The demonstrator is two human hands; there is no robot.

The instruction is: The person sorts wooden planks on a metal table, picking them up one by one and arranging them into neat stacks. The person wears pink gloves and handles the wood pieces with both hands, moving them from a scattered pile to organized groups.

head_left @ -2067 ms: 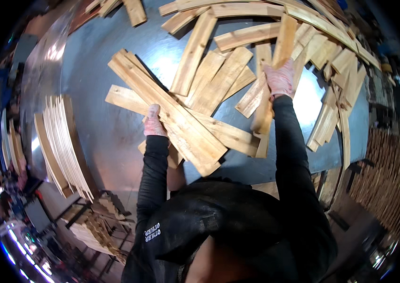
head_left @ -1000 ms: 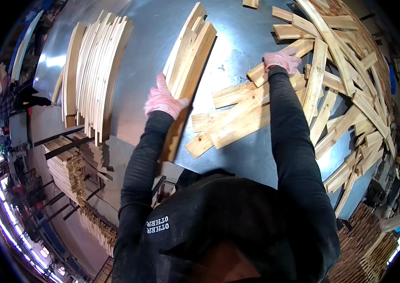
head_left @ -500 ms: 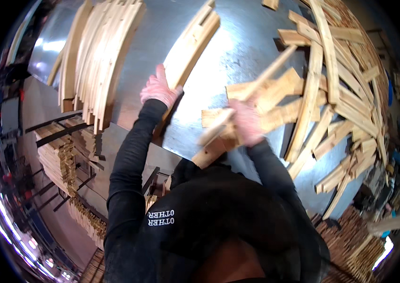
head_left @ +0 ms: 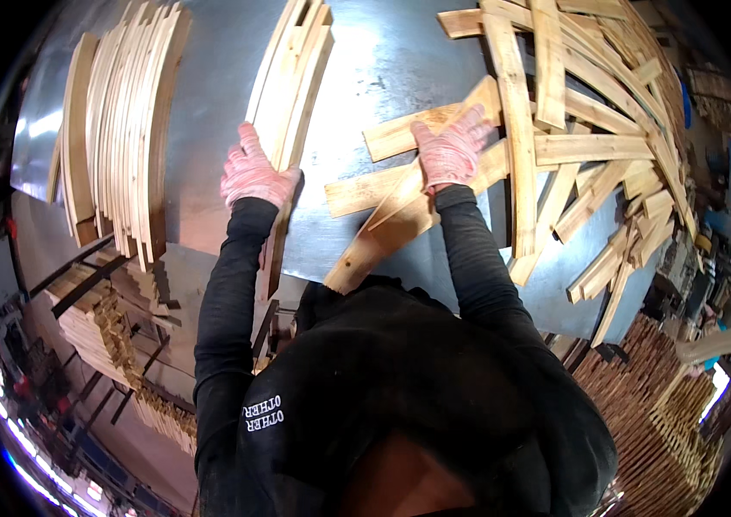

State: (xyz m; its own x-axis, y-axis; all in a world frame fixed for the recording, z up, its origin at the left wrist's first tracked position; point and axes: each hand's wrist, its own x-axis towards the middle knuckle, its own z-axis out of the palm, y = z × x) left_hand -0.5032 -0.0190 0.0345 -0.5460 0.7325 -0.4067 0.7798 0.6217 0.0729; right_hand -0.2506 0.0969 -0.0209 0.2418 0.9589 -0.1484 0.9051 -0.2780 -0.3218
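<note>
My left hand, in a pinkish glove, is closed around a small row of wooden boards standing on edge, side by side. Its thumb is on their right side and its fingers on the left. Right of it, my gloved right hand lies with fingers spread on a slanting board. That board crosses other loose boards, among them a flat board and a knotted board reaching toward my body. The fingers are not wrapped around anything visible.
A shiny metal table carries everything. A larger row of boards on edge stands at the left. Crisscrossed boards are heaped at the right. Stacked wood sits on a rack below left, with more below right.
The thin board in my right hand, tilted and blurred before, now lies flat across the others, and the fingers have spread. My left hand stays at its boards. The whole view has shifted.
</note>
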